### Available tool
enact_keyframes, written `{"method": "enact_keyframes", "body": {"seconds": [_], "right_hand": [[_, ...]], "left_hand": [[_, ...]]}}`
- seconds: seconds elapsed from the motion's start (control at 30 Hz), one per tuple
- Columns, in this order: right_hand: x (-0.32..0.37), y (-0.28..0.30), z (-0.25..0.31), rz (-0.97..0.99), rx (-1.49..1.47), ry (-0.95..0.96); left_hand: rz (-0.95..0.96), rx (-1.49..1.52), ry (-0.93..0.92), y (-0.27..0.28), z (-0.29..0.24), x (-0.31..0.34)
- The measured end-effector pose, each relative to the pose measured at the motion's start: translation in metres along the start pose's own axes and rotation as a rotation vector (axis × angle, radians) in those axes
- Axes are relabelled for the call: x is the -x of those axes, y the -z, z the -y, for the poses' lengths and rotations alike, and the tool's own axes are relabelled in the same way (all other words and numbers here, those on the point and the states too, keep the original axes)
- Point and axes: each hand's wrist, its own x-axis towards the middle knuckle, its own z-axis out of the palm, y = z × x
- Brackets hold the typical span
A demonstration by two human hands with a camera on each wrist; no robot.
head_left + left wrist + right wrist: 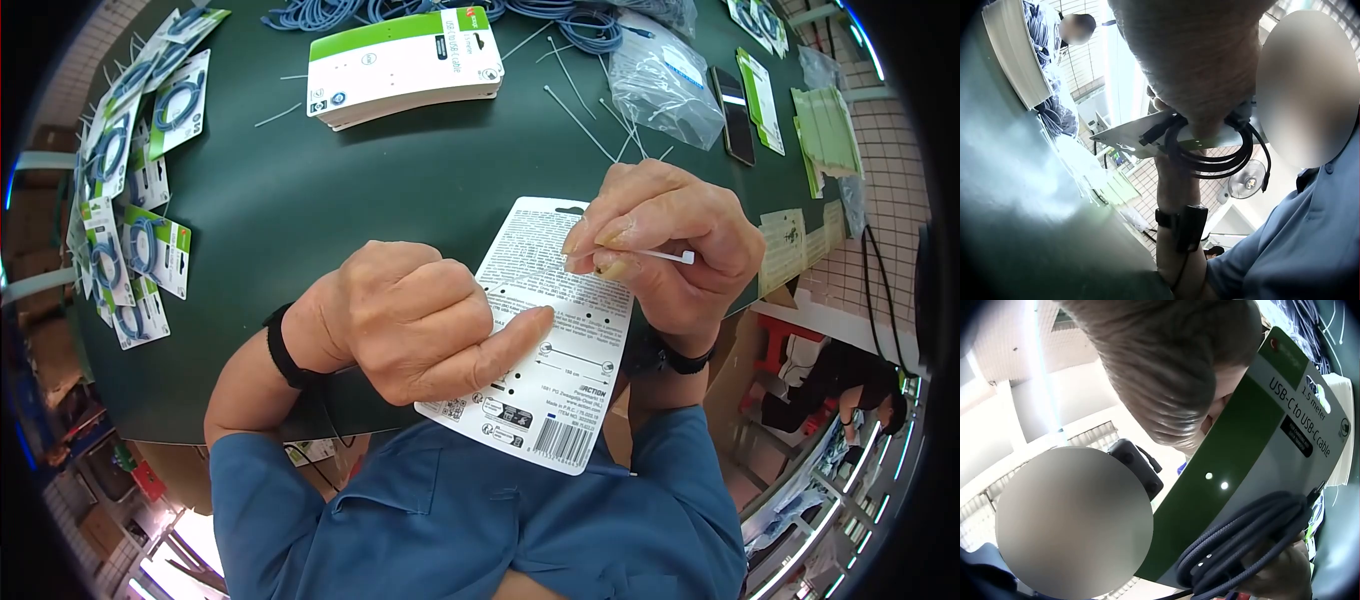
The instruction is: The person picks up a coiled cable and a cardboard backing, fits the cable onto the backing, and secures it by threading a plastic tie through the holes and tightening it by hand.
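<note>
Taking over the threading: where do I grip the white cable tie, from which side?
Pinch the cable tie near the card, coming from the right: its thin strip juts rightward past the card's edge, and the left hand holds the left side.

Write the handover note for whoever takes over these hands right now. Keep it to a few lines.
Left hand: grips the card, printed back up, and holds the coiled cable against its front.
Right hand: pinches a white cable tie at the card's upper edge.
Done: finished packs lie along the table's left edge.
Left: tie seemingly not fastened yet; stack of blank cards waits ahead.
</note>
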Motion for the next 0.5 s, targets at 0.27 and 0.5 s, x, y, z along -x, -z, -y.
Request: {"method": "enact_keyframes", "body": {"seconds": [0.27,0.5], "right_hand": [[-0.0002,-0.0006,0.0,-0.002,0.008,-0.034],[-0.0025,-0.002,0.0025,0.101,0.094,-0.114]], "left_hand": [[-0.005,0.001,0.0,-0.0015,-0.0006,0.0003],[0.052,-0.012,0.03,0.0024,-0.0051,0.0037]]}}
